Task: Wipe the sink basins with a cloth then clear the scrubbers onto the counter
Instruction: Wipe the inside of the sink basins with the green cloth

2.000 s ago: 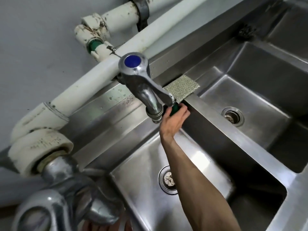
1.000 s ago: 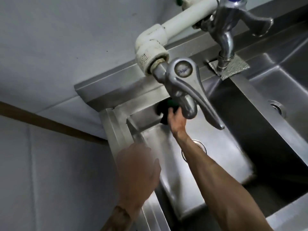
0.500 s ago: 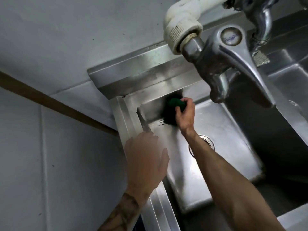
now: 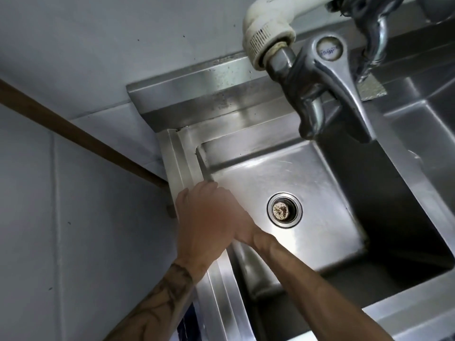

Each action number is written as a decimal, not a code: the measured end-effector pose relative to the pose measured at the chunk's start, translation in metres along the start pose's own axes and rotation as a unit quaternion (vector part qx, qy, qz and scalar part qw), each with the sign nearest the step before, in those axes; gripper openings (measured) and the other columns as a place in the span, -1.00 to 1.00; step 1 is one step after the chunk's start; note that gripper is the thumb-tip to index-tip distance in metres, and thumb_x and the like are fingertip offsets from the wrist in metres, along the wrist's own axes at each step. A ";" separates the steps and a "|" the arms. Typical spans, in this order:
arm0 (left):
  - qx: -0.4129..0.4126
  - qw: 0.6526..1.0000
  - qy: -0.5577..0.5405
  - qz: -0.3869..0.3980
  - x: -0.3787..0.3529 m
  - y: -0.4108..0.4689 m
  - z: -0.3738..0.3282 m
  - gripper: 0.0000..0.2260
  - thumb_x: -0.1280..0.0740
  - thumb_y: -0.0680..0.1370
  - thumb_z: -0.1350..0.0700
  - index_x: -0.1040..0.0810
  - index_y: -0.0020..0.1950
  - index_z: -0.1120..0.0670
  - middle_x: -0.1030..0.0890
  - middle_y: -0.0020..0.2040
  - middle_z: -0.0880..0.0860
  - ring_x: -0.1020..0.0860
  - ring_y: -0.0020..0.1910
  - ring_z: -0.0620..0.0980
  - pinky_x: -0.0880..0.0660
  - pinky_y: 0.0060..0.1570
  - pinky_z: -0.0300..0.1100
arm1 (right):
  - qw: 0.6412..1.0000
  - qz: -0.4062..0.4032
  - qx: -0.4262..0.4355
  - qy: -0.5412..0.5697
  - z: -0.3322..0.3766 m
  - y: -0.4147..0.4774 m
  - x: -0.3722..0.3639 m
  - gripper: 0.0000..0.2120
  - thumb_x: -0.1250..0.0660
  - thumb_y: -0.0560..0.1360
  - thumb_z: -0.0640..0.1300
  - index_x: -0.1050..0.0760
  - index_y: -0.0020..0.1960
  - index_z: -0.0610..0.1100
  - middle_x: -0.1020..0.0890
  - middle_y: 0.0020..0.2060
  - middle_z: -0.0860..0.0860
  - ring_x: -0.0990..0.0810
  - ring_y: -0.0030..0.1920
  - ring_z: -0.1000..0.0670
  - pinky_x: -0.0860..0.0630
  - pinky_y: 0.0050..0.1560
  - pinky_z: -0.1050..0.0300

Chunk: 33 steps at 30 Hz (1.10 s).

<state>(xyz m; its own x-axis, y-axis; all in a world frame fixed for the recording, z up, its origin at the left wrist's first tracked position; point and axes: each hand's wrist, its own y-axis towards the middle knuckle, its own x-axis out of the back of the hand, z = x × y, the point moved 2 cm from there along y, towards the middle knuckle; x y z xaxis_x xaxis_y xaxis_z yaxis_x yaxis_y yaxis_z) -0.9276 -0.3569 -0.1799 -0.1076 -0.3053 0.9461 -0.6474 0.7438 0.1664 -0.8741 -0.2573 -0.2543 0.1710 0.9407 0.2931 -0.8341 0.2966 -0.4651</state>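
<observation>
My left hand (image 4: pixel 204 222) lies palm down on the left rim (image 4: pixel 183 158) of the steel sink, holding nothing. My right hand (image 4: pixel 243 233) reaches along the left wall of the left basin (image 4: pixel 290 173). Its fingers are hidden behind my left hand, and only the wrist and forearm show. The green cloth is out of sight. A grey scrubber pad (image 4: pixel 371 89) lies flat on the divider between the basins, at the back behind the tap.
A lever tap (image 4: pixel 327 77) on a white pipe fitting (image 4: pixel 268 33) hangs over the back of the left basin. A second tap (image 4: pixel 376 33) stands at the right. The drain (image 4: pixel 284 209) sits mid-floor. A grey wall closes off the left side.
My right hand has swept from the basin's back left corner forward along the left wall and now sits behind my left hand, with the green cloth no longer visible. The view has shifted slightly.
</observation>
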 end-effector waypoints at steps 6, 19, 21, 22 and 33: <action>0.011 1.000 -0.006 0.014 -0.001 0.000 0.002 -0.63 -0.22 0.64 -0.11 -0.56 0.27 0.11 -0.59 0.29 0.11 -0.50 0.37 0.17 -0.33 0.41 0.28 | 0.991 0.105 -0.071 -0.038 -0.027 -0.123 0.000 -0.71 -0.14 0.66 -0.01 -0.23 0.34 0.23 -0.55 0.12 0.12 -0.53 0.06 0.01 -0.48 0.18 -0.04; -0.017 1.000 -0.002 0.012 0.011 -0.011 -0.015 -0.66 -0.18 0.66 -0.06 -0.57 0.26 0.12 -0.61 0.22 0.13 -0.53 0.29 0.18 -0.35 0.33 0.19 | 0.980 0.177 -0.056 -0.077 0.005 -0.224 0.074 -0.70 -0.15 0.64 -0.18 -0.39 0.21 0.21 -0.57 0.07 0.13 -0.51 0.06 0.08 -0.45 0.16 0.06; 0.001 1.000 -0.014 0.011 0.013 -0.018 -0.033 -0.67 -0.18 0.66 -0.06 -0.57 0.25 0.10 -0.61 0.21 0.12 -0.54 0.25 0.18 -0.37 0.30 0.17 | 0.989 0.126 -0.069 -0.035 0.003 -0.232 0.103 -0.71 -0.17 0.64 -0.18 -0.40 0.19 0.20 -0.59 -0.01 0.15 -0.51 -0.01 0.13 -0.44 0.09 0.12; 0.008 1.000 -0.017 0.008 0.012 -0.022 -0.044 -0.69 -0.19 0.66 -0.06 -0.57 0.24 0.09 -0.61 0.19 0.11 -0.56 0.23 0.17 -0.39 0.29 0.17 | 0.992 0.099 -0.073 -0.011 0.000 -0.237 0.120 -0.71 -0.17 0.64 -0.19 -0.42 0.17 0.20 -0.60 -0.05 0.17 -0.51 -0.04 0.15 -0.44 0.06 0.13; 0.072 0.997 -0.015 -0.019 -0.048 0.008 -0.232 -0.83 -0.28 0.63 0.03 -0.58 0.16 0.01 -0.62 0.15 0.00 -0.56 0.21 0.13 -0.37 0.24 0.08 | 0.981 -0.059 -0.045 0.179 -0.041 -0.257 0.371 -0.72 -0.19 0.67 -0.29 -0.52 0.25 0.01 -0.69 0.08 0.01 -0.68 0.04 0.09 -0.58 -0.07 0.28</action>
<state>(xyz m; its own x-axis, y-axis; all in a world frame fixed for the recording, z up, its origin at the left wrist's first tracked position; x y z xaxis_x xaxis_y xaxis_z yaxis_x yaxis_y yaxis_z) -0.7524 -0.1984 -0.1596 -0.1023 -0.3508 0.9309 -0.7522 0.6396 0.1584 -0.5744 0.0223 -0.0605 0.4500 0.8919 0.0453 -0.7500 0.4050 -0.5230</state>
